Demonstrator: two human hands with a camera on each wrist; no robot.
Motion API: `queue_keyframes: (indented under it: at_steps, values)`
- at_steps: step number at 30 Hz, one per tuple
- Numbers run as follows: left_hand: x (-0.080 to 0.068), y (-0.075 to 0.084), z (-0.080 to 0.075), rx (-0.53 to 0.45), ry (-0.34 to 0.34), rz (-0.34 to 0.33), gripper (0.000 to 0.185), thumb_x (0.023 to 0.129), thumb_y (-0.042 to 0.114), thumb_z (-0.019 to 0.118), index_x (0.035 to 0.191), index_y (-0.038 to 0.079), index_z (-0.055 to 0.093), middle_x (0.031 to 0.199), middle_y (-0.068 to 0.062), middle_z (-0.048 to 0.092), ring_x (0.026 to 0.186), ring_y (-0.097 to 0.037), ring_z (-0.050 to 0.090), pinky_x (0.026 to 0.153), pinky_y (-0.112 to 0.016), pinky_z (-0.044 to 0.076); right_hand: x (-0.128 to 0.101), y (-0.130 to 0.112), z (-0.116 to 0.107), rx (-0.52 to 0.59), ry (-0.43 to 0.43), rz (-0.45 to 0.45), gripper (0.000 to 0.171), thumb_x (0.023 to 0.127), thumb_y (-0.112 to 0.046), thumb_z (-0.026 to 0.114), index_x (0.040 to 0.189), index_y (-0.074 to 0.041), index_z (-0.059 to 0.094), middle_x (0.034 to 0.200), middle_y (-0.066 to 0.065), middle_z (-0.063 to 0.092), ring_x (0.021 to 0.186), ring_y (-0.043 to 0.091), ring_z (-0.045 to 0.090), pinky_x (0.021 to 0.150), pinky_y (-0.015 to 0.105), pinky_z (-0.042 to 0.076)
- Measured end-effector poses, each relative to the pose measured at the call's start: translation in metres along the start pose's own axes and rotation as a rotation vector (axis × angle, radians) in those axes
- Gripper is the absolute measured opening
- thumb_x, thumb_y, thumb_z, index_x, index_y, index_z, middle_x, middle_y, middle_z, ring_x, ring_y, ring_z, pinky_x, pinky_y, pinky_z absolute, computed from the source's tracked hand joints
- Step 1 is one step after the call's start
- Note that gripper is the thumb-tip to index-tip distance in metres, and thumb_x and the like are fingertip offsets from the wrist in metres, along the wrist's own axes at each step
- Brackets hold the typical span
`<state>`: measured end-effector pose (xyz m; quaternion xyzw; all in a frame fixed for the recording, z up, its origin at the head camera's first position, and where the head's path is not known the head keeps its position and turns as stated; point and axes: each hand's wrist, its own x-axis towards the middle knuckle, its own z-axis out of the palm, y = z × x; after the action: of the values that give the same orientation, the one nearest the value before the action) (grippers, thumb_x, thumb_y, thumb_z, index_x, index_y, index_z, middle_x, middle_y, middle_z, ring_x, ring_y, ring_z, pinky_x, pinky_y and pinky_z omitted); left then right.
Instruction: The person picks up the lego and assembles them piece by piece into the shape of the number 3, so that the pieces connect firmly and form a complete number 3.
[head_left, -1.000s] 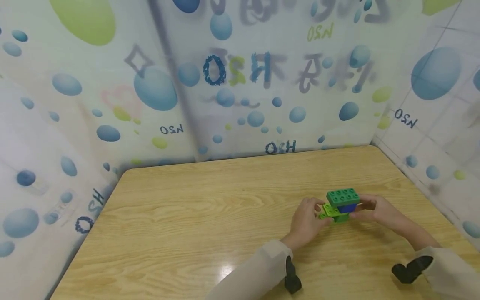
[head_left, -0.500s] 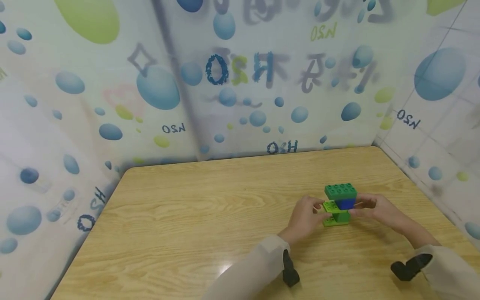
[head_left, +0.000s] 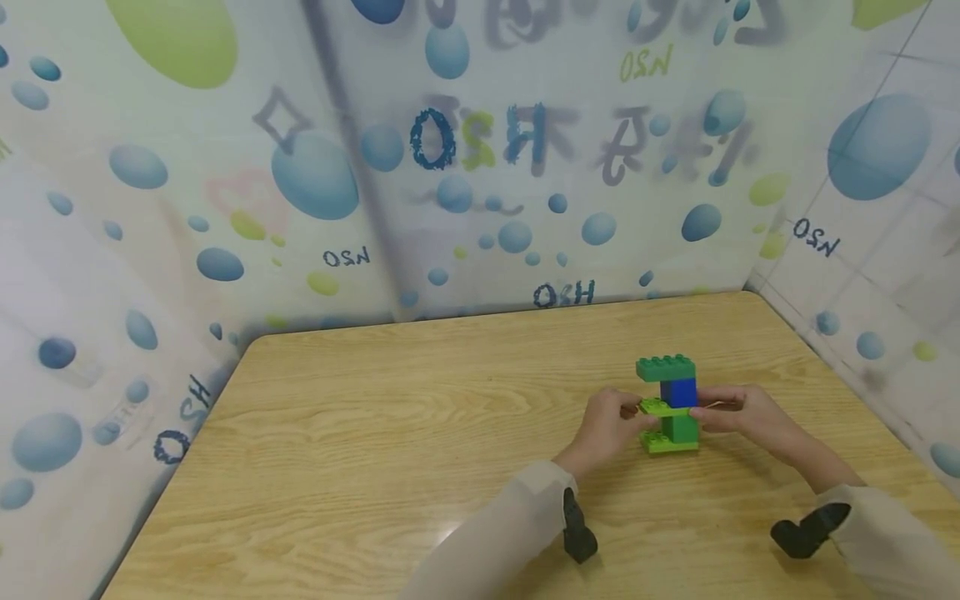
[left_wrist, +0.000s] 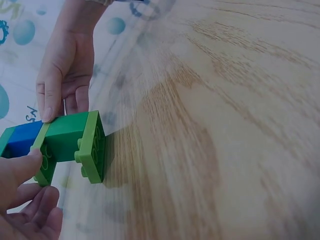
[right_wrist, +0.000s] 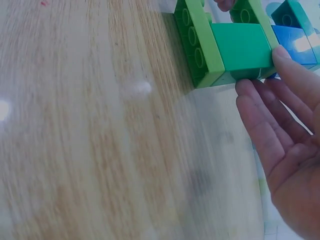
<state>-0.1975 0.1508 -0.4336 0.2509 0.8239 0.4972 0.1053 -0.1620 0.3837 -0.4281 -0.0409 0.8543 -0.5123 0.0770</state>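
Both hands hold one stack of toy building blocks at the right of the table. From top to bottom it has a dark green studded brick [head_left: 666, 368], a blue block [head_left: 679, 392], a lime plate [head_left: 657, 407], a green block [head_left: 681, 429] and another lime plate [head_left: 670, 447]. My left hand [head_left: 609, 429] pinches the middle lime plate's left end between thumb and fingers. On the opposite side, my right hand [head_left: 742, 412] grips the stack near that plate, thumb in front. Both wrist views show the bottom plate's hollow underside [right_wrist: 192, 37], tipped off the tabletop.
The wooden table [head_left: 375, 433] stretches far to the left and toward the back. A patterned curtain-like wall [head_left: 480, 225] rises along the back edge, with another side wall [head_left: 885, 275] to the right. Black wrist mounts [head_left: 579, 533] sit at the sleeves.
The stack has turned from leaning forward to nearly upright and shifted slightly left. Its lower lime plate has come into fuller view. Both hands have kept hold and moved slightly left with it.
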Motion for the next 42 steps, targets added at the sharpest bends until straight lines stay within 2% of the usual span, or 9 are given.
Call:
queue_keyframes:
  at_steps: [5,9,15,21,23,27,33,42]
  values:
    - [0.002,-0.001,0.000,-0.022,0.002,-0.002,0.032,0.085,0.022,0.067,0.110,0.002,0.066,0.099,0.002,0.061,0.079,-0.002,0.054,0.066,-0.017,0.044,0.002,0.002,0.001,0.028,0.015,-0.001,0.055,0.089,-0.017,0.061,0.124,0.020,0.041,0.114,0.031,0.053,0.084,0.010,0.063,0.072,0.034,0.052]
    - [0.003,-0.002,0.000,-0.057,0.014,-0.010,0.030,0.085,0.020,0.067,0.108,0.002,0.067,0.094,0.002,0.064,0.078,-0.002,0.055,0.065,-0.017,0.045,0.005,0.003,0.002,0.035,0.030,0.003,0.055,0.088,-0.017,0.062,0.125,0.019,0.042,0.111,0.028,0.055,0.084,0.010,0.063,0.072,0.033,0.052]
    - [0.005,-0.004,0.003,-0.081,0.058,-0.015,0.027,0.086,0.018,0.065,0.106,0.001,0.067,0.087,0.001,0.065,0.076,-0.002,0.056,0.064,-0.016,0.045,0.007,0.001,0.006,0.061,0.071,0.001,0.053,0.087,-0.016,0.063,0.123,0.018,0.044,0.111,0.031,0.056,0.081,0.012,0.064,0.070,0.034,0.052]
    - [0.007,-0.006,0.003,-0.114,0.104,0.007,0.023,0.084,0.014,0.066,0.102,0.001,0.069,0.086,-0.003,0.067,0.077,-0.010,0.061,0.062,-0.016,0.045,0.009,0.000,0.011,0.079,0.129,0.020,0.055,0.085,-0.020,0.067,0.123,0.014,0.048,0.111,0.026,0.058,0.079,0.014,0.065,0.068,0.035,0.052]
    - [0.008,-0.006,0.003,-0.127,0.121,-0.002,0.021,0.083,0.013,0.067,0.100,0.002,0.070,0.086,-0.001,0.067,0.077,-0.009,0.060,0.062,-0.016,0.045,0.010,0.000,0.012,0.086,0.140,0.026,0.056,0.084,-0.021,0.068,0.123,0.013,0.048,0.113,0.025,0.058,0.079,0.014,0.065,0.068,0.034,0.052]
    - [0.009,-0.008,0.004,-0.130,0.148,-0.026,0.018,0.082,0.012,0.069,0.097,0.004,0.072,0.085,0.002,0.067,0.075,-0.004,0.058,0.063,-0.016,0.045,0.011,0.001,0.013,0.103,0.146,0.045,0.057,0.083,-0.023,0.069,0.124,0.010,0.048,0.116,0.025,0.056,0.081,0.012,0.065,0.069,0.034,0.052]
    - [0.011,-0.009,0.004,-0.123,0.181,-0.058,0.016,0.079,0.012,0.071,0.093,0.005,0.073,0.081,0.005,0.066,0.070,0.000,0.054,0.061,-0.016,0.044,0.015,0.002,0.015,0.128,0.146,0.060,0.059,0.081,-0.024,0.071,0.125,0.010,0.049,0.108,0.023,0.060,0.081,0.014,0.065,0.068,0.033,0.052]
    - [0.013,-0.013,0.005,-0.079,0.203,-0.058,0.013,0.079,0.010,0.072,0.089,0.003,0.073,0.079,0.002,0.067,0.066,-0.001,0.055,0.057,-0.016,0.043,0.018,0.004,0.020,0.155,0.151,0.039,0.057,0.081,-0.020,0.071,0.123,0.012,0.050,0.100,0.017,0.065,0.077,0.016,0.066,0.066,0.034,0.053]
